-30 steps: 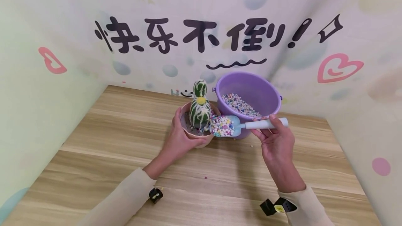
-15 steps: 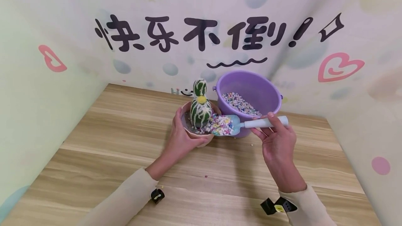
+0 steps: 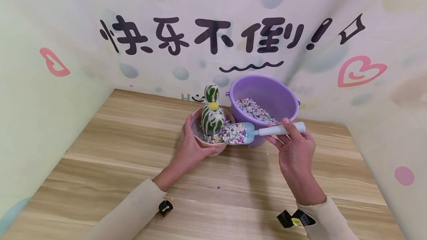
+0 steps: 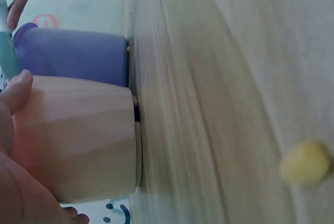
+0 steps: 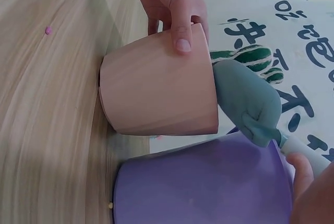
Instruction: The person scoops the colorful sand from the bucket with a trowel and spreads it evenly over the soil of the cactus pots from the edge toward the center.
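Note:
A cactus (image 3: pixel 212 119) with white streaks and a yellow tuft stands in a pinkish flower pot (image 5: pixel 156 88). My left hand (image 3: pixel 191 145) grips the pot's side, its thumb near the front rim. With my right hand (image 3: pixel 296 153) I hold the white handle of a light blue scoop (image 5: pixel 248 98) between thumb and fingers. The blade lies at the pot's right rim, loaded with multicoloured pebbles (image 3: pixel 235 134). More pebbles (image 3: pixel 213 139) lie around the base of the cactus on grey filling. In the left wrist view the pot's wall hides its contents.
Just right of the pot stands a purple bucket (image 3: pixel 275 92), partly filled with small pebbles (image 3: pixel 255 110). A pink pebble (image 3: pixel 218 187) and a few other strays lie on the wooden table (image 3: pixel 133 136). A printed cloth backdrop (image 3: pixel 186 3) rises behind the table.
Pebbles have slid from the scoop into the pot, and more now lie in front of the cactus. Both hands have stayed nearly in place.

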`<action>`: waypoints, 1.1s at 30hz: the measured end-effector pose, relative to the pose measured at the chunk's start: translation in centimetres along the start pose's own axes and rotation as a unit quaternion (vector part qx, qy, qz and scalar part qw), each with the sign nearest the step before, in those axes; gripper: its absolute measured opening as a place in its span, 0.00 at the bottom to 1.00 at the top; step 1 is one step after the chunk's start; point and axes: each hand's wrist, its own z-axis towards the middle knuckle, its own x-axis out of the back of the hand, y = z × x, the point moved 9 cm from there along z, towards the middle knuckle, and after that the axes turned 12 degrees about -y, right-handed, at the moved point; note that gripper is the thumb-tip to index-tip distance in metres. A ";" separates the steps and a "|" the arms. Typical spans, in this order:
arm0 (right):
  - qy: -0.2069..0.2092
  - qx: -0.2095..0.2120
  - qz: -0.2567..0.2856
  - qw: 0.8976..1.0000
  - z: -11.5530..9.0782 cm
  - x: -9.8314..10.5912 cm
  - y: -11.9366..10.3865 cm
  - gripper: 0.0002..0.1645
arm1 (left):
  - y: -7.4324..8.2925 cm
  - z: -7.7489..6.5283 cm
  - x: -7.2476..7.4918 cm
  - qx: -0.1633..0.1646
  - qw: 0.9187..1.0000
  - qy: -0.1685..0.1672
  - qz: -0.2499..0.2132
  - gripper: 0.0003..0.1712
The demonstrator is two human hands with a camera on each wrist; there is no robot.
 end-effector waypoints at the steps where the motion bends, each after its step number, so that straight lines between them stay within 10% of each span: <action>1: 0.000 0.002 -0.002 1.000 0.0 0.0 0.0 0.11 | -0.1 0.0 0.1 0.001 1.000 -0.004 0.003 0.80; 10: -0.001 0.012 -0.032 0.999 -0.3 -0.4 -0.6 0.12 | -0.7 0.6 0.1 -0.011 0.999 -0.036 -0.011 0.79; 33: 0.005 0.038 -0.108 0.993 -0.8 -1.3 -2.0 0.18 | -0.4 0.1 -0.1 -0.002 1.000 0.001 -0.003 0.78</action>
